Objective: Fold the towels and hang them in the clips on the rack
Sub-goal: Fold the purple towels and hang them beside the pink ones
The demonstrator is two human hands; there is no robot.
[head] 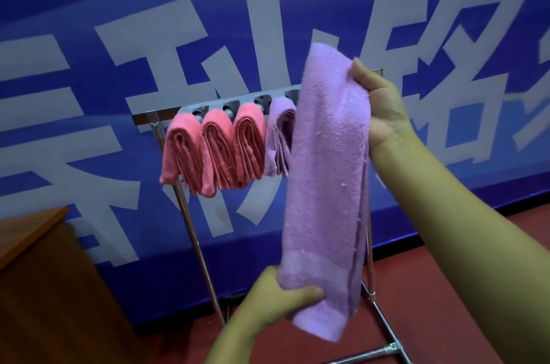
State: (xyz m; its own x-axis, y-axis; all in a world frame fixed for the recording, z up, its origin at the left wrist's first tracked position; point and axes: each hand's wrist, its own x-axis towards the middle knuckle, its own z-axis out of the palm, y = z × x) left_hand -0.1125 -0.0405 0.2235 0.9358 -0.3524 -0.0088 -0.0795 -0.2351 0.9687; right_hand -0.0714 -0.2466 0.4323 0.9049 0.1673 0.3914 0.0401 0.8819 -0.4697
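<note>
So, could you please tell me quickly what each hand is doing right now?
Left hand: grips the bottom of the purple towel.
Right hand: grips its top.

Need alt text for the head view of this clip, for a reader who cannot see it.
Two hands hold a folded purple towel upright in front of a metal rack: the right hand grips its top, the left hand its lower end. On the rack's clip bar hang three folded pink towels and one purple towel, before a blue wall banner.
</note>
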